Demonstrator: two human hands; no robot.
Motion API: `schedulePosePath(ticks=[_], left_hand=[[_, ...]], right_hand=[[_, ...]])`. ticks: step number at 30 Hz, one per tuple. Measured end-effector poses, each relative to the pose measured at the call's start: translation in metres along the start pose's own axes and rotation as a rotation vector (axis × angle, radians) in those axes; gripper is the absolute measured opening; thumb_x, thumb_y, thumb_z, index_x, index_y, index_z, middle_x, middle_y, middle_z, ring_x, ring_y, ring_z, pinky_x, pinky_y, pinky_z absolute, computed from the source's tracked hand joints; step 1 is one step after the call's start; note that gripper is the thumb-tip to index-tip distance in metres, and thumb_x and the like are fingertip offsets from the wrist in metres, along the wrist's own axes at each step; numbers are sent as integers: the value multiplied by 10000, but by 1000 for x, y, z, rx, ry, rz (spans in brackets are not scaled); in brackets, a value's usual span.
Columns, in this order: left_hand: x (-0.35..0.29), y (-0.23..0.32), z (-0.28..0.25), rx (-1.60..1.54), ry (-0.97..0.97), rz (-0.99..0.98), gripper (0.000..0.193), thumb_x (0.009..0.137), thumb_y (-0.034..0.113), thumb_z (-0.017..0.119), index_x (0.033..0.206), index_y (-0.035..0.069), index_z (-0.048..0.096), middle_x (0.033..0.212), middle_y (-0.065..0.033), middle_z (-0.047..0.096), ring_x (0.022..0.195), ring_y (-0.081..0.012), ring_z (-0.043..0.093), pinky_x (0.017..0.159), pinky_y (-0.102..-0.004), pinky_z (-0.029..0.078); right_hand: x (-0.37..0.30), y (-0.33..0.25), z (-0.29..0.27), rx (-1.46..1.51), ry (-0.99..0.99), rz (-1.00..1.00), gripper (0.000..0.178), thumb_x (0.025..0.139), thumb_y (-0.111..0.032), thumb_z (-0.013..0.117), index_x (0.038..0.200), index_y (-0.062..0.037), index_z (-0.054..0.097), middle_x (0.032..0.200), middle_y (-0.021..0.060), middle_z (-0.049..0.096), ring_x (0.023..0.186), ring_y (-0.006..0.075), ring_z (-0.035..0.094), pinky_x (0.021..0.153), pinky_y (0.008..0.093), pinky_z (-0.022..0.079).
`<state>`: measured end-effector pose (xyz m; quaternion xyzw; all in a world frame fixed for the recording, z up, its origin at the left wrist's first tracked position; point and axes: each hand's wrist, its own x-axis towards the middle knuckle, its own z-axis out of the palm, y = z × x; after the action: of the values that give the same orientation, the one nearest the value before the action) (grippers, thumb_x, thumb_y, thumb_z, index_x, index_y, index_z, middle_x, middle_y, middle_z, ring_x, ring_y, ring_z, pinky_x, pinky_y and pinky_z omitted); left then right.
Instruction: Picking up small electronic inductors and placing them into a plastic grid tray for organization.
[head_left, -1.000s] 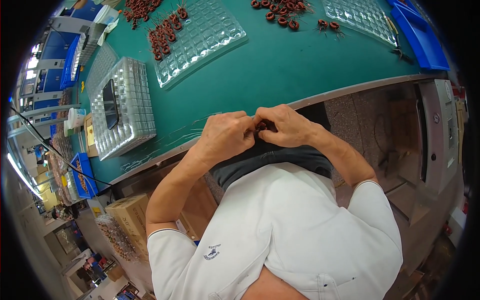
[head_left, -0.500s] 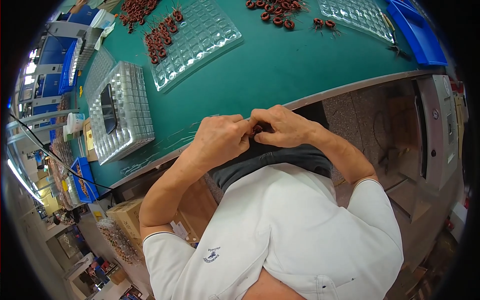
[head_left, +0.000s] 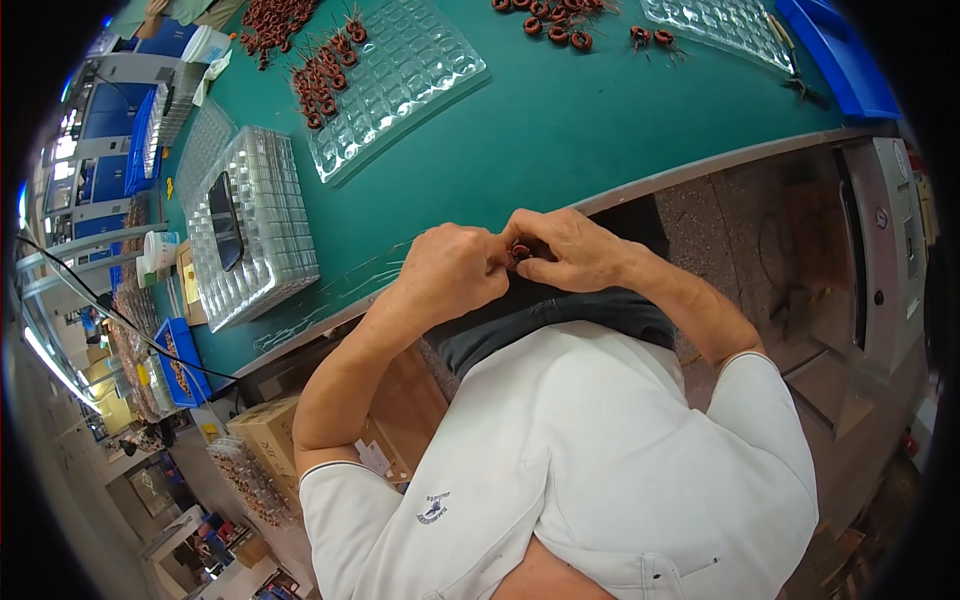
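Note:
Both hands meet at the table's near edge, above my lap. My right hand [head_left: 568,250] is closed, thumb and forefinger around a small red-brown toroidal coil [head_left: 520,252], which is mostly covered by the fingers. My left hand [head_left: 453,268] presses up against it with curled, pinched fingers; what lies between them is hidden. Farther off, a clear plastic blister tray [head_left: 420,85] carries rows of similar wire-legged coils [head_left: 318,88] along its left side.
A stack of clear trays [head_left: 265,220] with a black phone [head_left: 226,222] on top stands at left. Loose coils [head_left: 560,22] lie at the far side, near another tray [head_left: 715,28], pliers [head_left: 800,80] and a blue bin [head_left: 840,60]. Another person's hand [head_left: 152,18] shows far left.
The view has shifted slightly. Both hands stay together at the coil, with only small finger movements. Another person's hand and clothing have come into view at the far upper left.

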<state>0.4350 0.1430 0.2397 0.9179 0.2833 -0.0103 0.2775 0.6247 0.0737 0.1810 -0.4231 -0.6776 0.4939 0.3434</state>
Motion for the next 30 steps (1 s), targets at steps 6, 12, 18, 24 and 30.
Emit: schedulePosePath(ticks=[6,12,18,24,30], left_hand=[[7,4,-7,-251,-147,-164,145,690,98,627,782,67,735,677,-128,672,600,-299,638,597,-377,518],[11,-7,9,-118,54,80,61,678,97,658,726,66,681,702,-70,650,635,-259,634,573,-369,508],[29,-16,-5,157,165,436,137,666,30,702,780,87,651,808,-37,631,664,-232,598,570,-342,496],[-3,-20,40,-679,607,-243,157,927,158,645,962,5,649,883,-53,659,770,-111,627,639,-249,511],[-3,-3,76,-1352,465,-291,353,968,234,603,1202,-31,595,1059,-56,657,971,-120,619,817,-242,504]], right_hand=[[-3,2,-5,-10,-11,-17,190,819,-113,614,973,-14,562,837,119,648,730,263,628,667,363,485],[-9,13,-2,-47,37,-53,275,834,-101,586,1081,-23,495,793,116,625,707,278,610,648,381,462],[-12,3,-11,-63,118,-46,393,836,-94,604,1172,-32,410,756,100,594,675,257,589,632,372,433],[-19,10,11,164,546,11,271,864,-48,641,1084,-9,488,794,66,608,727,120,615,658,260,495],[-1,16,40,12,677,-164,327,820,1,696,1099,-17,528,835,75,638,740,133,635,636,255,512]])
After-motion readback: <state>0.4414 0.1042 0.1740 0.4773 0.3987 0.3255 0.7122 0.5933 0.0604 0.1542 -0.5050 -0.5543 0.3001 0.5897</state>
